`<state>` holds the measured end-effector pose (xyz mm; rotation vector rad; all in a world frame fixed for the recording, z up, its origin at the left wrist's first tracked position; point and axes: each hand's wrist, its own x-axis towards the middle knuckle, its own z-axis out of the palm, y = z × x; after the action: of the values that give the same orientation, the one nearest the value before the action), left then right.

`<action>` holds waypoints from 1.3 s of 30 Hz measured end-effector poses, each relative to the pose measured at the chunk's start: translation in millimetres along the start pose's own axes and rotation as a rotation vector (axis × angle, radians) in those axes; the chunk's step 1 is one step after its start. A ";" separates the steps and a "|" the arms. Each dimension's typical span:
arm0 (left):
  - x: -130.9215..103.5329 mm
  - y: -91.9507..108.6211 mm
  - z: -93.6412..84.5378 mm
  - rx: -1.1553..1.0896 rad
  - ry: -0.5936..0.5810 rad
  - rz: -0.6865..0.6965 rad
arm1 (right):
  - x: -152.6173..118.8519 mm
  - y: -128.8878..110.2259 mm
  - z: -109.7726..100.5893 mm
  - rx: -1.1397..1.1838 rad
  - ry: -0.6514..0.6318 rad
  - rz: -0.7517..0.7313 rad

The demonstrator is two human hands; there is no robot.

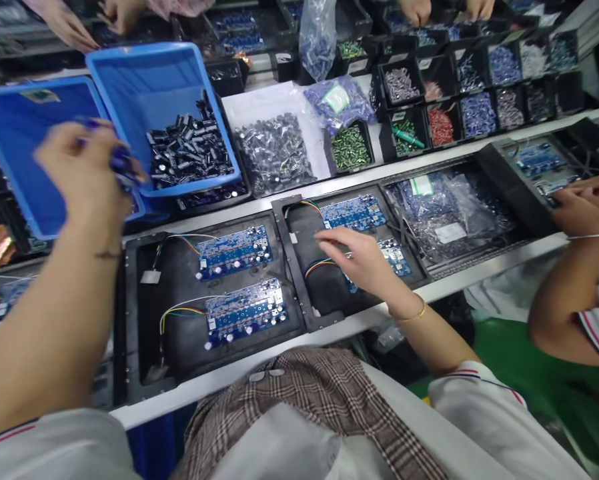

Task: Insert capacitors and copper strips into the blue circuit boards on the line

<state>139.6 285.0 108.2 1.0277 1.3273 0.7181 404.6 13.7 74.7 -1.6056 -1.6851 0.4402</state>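
Note:
My left hand (87,160), smeared by motion, is curled around several dark blue capacitors (123,161) above the left blue bin (9,133). Next to it, the second blue bin (167,73) contains a heap of black cylindrical capacitors (187,150). My right hand (362,260) hovers over the right black tray (299,267), thumb and forefinger stretched out slightly apart with nothing visible between them. It partly hides the lower circuit board (395,257); the upper board (354,213) shows behind it. Two blue boards (234,252) with coloured wires lie in the left black tray (179,353).
A clear bag of dark parts (274,150) lies behind the trays. Small black bins of coloured parts (439,127) line the back right. Co-workers' hands (587,207) are at the right, with others across the bench. A metal rail (349,327) edges the front.

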 end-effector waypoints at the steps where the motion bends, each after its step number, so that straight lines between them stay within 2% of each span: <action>1: -23.9 -11.9 21.7 -0.065 -0.113 0.107 | 1.4 2.1 -2.2 0.029 0.010 0.004; 2: -47.6 -26.4 43.0 -0.081 -0.304 0.117 | 3.3 3.2 -4.3 0.064 -0.009 -0.004; 4: -88.1 -58.3 80.9 -0.132 -0.715 -0.198 | 7.3 2.7 -7.9 0.131 -0.122 -0.043; 6: -113.3 -85.1 107.9 -0.217 -0.928 -0.407 | 8.8 0.5 -10.8 0.172 -0.270 -0.086; 8: -123.4 -101.0 123.4 -0.285 -1.019 -0.491 | 6.8 -0.5 -13.6 0.191 -0.329 -0.107; 10: -124.7 -107.1 131.4 -0.339 -1.037 -0.523 | 2.9 3.1 -17.8 0.199 -0.287 -0.081; 12: -124.3 -108.1 136.7 -0.426 -0.997 -0.564 | -0.7 14.1 -25.7 0.200 -0.207 0.000; 16: -129.9 -110.0 147.3 -0.672 -0.809 -0.680 | -2.2 59.6 -56.5 0.134 -0.028 0.209; 19: -136.0 -113.4 155.5 -0.744 -0.730 -0.764 | 1.0 96.0 -79.6 -0.104 0.047 0.235; 22: -139.5 -117.0 163.2 -0.743 -0.763 -0.793 | 5.0 115.7 -86.6 -0.329 -0.086 0.152; 24: -141.1 -119.7 167.5 -0.740 -0.828 -0.787 | 7.1 120.6 -83.1 -0.445 -0.209 0.086; 26: -142.8 -122.7 170.8 -0.741 -0.887 -0.790 | 8.3 123.5 -77.8 -0.529 -0.275 0.044; 31: -146.6 -127.0 176.8 -0.698 -0.934 -0.778 | 9.9 133.2 -72.0 -0.591 -0.285 0.005; 39: -143.0 -124.9 189.6 -0.646 -0.924 -0.726 | 12.6 133.9 -71.9 -0.671 -0.283 -0.019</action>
<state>288.4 70.7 45.3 0.2138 0.4973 0.0396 550.2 28.5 31.7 -2.0635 -2.2152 0.0843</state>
